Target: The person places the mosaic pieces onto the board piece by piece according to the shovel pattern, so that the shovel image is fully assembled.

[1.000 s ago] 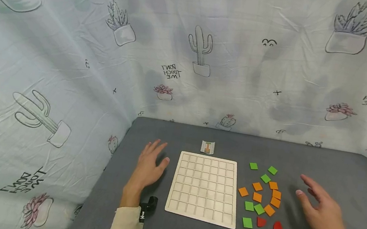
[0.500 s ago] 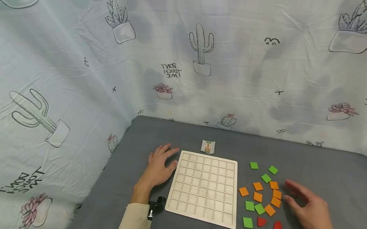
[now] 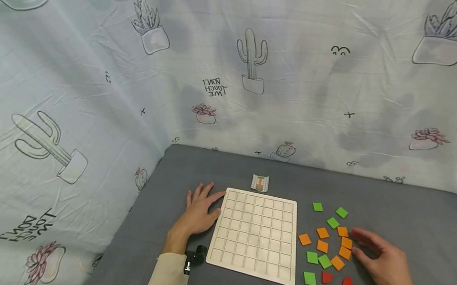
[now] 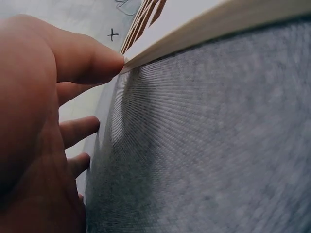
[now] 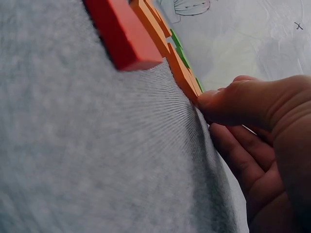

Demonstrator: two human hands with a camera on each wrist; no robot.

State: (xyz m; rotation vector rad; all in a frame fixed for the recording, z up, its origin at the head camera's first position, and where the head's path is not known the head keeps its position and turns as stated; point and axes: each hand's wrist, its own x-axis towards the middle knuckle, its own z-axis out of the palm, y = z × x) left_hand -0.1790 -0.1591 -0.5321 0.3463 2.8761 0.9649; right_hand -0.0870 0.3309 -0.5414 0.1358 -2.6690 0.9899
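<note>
A pale wooden board (image 3: 255, 235) with a grid of square recesses lies flat on the grey table. My left hand (image 3: 198, 214) is at its left side, fingers spread; thumb and index fingertip meet the board's edge (image 4: 175, 41). To the right of the board my right hand (image 3: 385, 266) is low over the cloth, thumb and index finger apart. Its fingertips are right at the outer orange square tiles (image 3: 346, 243). In the right wrist view the thumb tip meets the end of an orange tile (image 5: 182, 75), while the index finger is partly hidden behind it.
Several green square tiles (image 3: 312, 257) and more orange tiles (image 3: 322, 246) lie loose between board and right hand. Two red pieces (image 3: 326, 278) with a curved side are nearest the front. A small printed card (image 3: 259, 183) lies behind the board. A patterned curtain (image 3: 306, 76) hangs around the table.
The left hand has moved right, up to the board's left edge. My right hand has come in leftward to the orange tiles. Board, tiles and card have stayed in place.
</note>
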